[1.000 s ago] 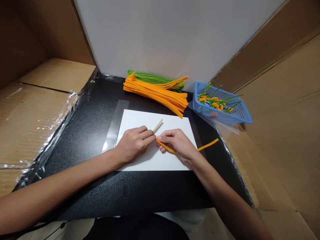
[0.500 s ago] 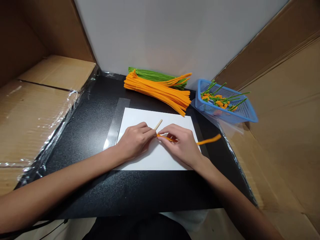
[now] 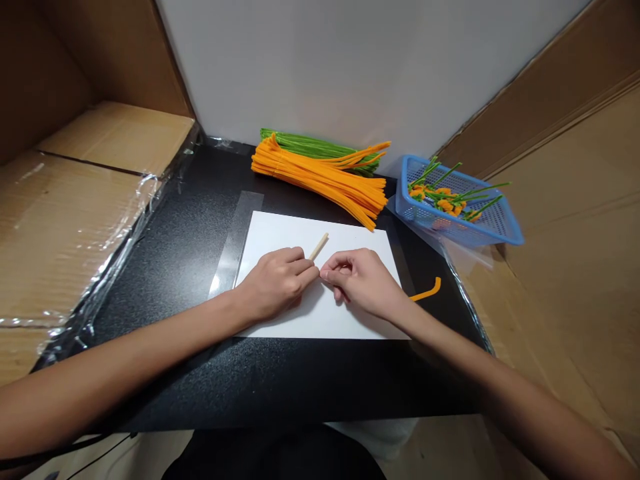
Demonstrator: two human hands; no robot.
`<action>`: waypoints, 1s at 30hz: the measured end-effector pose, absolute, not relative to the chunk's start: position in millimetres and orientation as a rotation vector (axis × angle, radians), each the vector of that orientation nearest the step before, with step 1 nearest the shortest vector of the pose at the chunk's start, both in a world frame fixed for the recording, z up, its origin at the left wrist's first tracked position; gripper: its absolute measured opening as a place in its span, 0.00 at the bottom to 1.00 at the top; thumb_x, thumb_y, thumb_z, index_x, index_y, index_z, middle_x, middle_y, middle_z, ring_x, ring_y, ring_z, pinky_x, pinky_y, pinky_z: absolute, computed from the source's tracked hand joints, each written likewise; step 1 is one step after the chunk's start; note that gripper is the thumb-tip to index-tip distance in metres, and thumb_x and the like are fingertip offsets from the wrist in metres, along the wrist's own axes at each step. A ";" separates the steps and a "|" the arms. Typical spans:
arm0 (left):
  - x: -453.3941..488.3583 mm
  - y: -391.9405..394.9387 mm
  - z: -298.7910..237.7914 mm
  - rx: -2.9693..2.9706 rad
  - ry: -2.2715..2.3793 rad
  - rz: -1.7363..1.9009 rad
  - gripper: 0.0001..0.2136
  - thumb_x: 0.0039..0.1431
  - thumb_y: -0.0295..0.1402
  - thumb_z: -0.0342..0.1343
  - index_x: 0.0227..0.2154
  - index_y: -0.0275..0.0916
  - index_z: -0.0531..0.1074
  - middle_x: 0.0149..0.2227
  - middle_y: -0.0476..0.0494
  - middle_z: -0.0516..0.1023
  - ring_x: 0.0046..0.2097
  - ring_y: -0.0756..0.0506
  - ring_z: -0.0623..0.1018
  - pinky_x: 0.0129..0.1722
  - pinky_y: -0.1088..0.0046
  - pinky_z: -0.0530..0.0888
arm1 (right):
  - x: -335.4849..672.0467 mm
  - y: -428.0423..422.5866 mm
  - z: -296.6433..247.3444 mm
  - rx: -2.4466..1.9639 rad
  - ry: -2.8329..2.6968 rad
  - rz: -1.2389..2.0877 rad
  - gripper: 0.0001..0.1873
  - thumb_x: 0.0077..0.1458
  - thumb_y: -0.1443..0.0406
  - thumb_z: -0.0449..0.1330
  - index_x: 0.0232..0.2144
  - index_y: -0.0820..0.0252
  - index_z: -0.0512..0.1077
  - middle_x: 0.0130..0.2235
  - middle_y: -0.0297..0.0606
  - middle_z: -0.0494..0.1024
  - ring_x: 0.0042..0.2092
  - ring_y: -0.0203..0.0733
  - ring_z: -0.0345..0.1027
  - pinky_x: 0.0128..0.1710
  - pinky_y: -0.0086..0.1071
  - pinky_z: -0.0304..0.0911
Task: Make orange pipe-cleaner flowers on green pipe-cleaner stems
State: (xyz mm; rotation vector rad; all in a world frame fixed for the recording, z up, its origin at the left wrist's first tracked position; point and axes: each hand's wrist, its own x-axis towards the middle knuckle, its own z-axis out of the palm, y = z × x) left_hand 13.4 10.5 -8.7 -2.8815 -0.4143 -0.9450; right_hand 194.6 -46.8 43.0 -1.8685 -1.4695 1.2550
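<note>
Right hand [image 3: 367,280] pinches a bent-ended fuzzy orange strip [image 3: 425,295], left hand [image 3: 280,283] a pale wooden stick [image 3: 319,247]; blue plastic basket [image 3: 450,228] holds green-stemmed orange flowers [image 3: 445,202].

grey wall [image 3: 350,67], back | brown cardboard [image 3: 65,213], both sides | clear film [image 3: 113,263], left cardboard edge

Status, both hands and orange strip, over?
Left hand closed around wooden stick. Right hand pinched beside left hand. Orange strip shows only past right wrist; rest blocked from view.

No text, label, brand, number or sign can be read anywhere: not on the paper [image 3: 283,230], basket [image 3: 463,233] or cardboard [image 3: 65,227].
</note>
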 end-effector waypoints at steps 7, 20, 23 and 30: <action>15.9 9.8 -8.0 -2.828 -0.332 -0.984 0.13 0.65 0.19 0.48 0.29 0.34 0.74 0.30 0.44 0.80 0.29 0.46 0.71 0.27 0.70 0.68 | 201.3 -25.4 50.3 -1.745 -0.901 1.900 0.09 0.46 0.75 0.57 0.18 0.66 0.70 0.19 0.35 0.70 0.20 0.29 0.62 0.21 0.23 0.58; 13.6 18.1 -5.7 -3.315 -0.653 -0.970 0.09 0.58 0.21 0.51 0.36 0.34 0.77 0.28 0.44 0.79 0.32 0.45 0.74 0.29 0.71 0.70 | 218.1 -51.2 37.2 -0.898 -2.767 -0.732 0.14 0.64 0.75 0.51 0.31 0.65 0.74 0.26 0.37 0.72 0.27 0.39 0.61 0.26 0.35 0.54; 13.8 17.5 -7.6 -3.263 -0.714 -1.036 0.09 0.61 0.24 0.52 0.36 0.34 0.77 0.27 0.44 0.79 0.30 0.46 0.75 0.27 0.72 0.69 | 217.9 -49.4 35.5 -0.930 -2.789 -0.749 0.14 0.64 0.76 0.50 0.32 0.65 0.74 0.27 0.36 0.71 0.28 0.39 0.60 0.27 0.35 0.55; 13.1 14.7 -10.4 -3.133 -0.686 -1.032 0.09 0.60 0.22 0.52 0.33 0.36 0.77 0.27 0.47 0.80 0.29 0.46 0.76 0.26 0.72 0.69 | 211.7 -53.3 29.7 -1.189 -2.842 -0.348 0.16 0.63 0.76 0.47 0.33 0.65 0.73 0.28 0.39 0.72 0.26 0.39 0.60 0.26 0.35 0.53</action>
